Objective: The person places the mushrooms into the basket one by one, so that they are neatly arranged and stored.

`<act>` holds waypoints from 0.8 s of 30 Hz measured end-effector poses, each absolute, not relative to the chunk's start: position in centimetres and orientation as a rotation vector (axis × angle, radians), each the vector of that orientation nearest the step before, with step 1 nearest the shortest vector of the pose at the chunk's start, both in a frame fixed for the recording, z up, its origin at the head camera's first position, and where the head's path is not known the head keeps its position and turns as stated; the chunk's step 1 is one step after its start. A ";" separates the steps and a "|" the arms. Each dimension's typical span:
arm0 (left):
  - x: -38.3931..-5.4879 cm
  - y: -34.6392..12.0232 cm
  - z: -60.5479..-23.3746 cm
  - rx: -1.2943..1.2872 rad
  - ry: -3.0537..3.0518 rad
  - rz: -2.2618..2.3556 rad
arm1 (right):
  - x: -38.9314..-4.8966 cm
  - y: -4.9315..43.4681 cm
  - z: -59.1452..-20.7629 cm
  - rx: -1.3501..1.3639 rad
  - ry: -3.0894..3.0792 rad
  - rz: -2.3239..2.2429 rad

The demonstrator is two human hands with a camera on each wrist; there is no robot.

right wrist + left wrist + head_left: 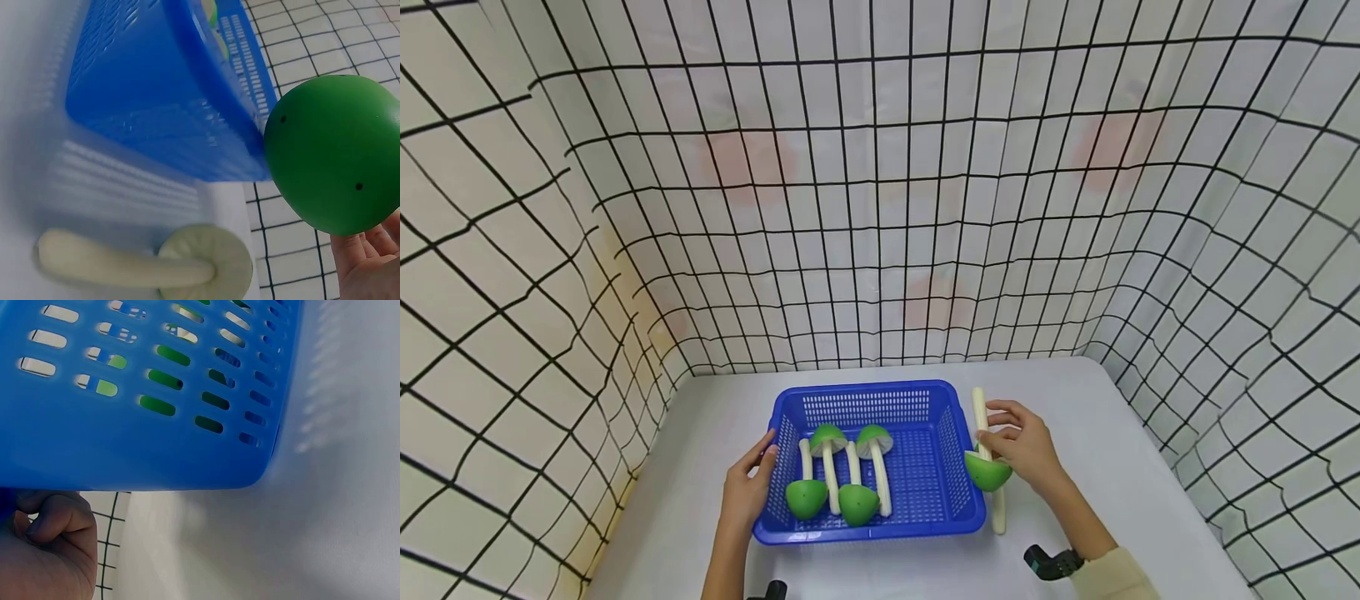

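My right hand (pixel 1028 442) pinches the pale stem of a toy mushroom (pixel 988 472) beside the basket's right wall. Its round green cap, dotted with black, points down toward me in the head view. Below it a second toy mushroom (pixel 125 259) lies on the table, its pale cap underside showing in the right wrist view. At the left rim of the blue plastic basket (pixel 868 533), my left hand (pixel 748 483) grips the edge, thumb and finger curled there in the left wrist view. Several green-capped mushrooms (pixel 858 505) lie in the basket's left half, alternating in direction.
A white table (pixel 685 467) carries the basket. Black wire mesh (pixel 887 250) stands along the back and both sides, with white sheeting behind it. A black wrist camera (pixel 1051 562) sits on my right wrist.
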State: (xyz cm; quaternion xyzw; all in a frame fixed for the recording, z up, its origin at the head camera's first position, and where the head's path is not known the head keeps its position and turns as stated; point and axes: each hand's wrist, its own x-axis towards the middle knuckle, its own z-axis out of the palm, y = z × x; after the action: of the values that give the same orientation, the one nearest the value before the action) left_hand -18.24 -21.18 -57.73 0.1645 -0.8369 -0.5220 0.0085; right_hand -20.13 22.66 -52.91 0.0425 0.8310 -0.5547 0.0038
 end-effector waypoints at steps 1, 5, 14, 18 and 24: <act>-18.2 -21.2 -57.7 0.515 -2.616 -1.635 | -20.2 22.3 -52.8 0.130 2.602 -1.741; -18.2 -21.1 -57.7 0.511 -2.623 -1.640 | -20.2 21.1 -52.2 0.114 2.595 -1.750; -18.2 -21.2 -57.7 0.525 -2.614 -1.642 | -20.7 18.6 -52.4 0.052 2.583 -1.784; -18.2 -21.2 -57.6 0.528 -2.602 -1.635 | -20.9 17.8 -52.6 0.026 2.580 -1.788; -18.1 -21.3 -57.7 0.521 -2.602 -1.647 | -20.9 16.7 -52.6 0.025 2.608 -1.753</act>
State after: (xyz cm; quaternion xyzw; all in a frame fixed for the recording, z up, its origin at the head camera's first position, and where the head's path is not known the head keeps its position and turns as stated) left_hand -18.13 -21.29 -57.72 0.1669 -0.8331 -0.5273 0.0095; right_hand -20.87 16.70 -52.60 0.0080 0.8300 -0.5577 -0.0006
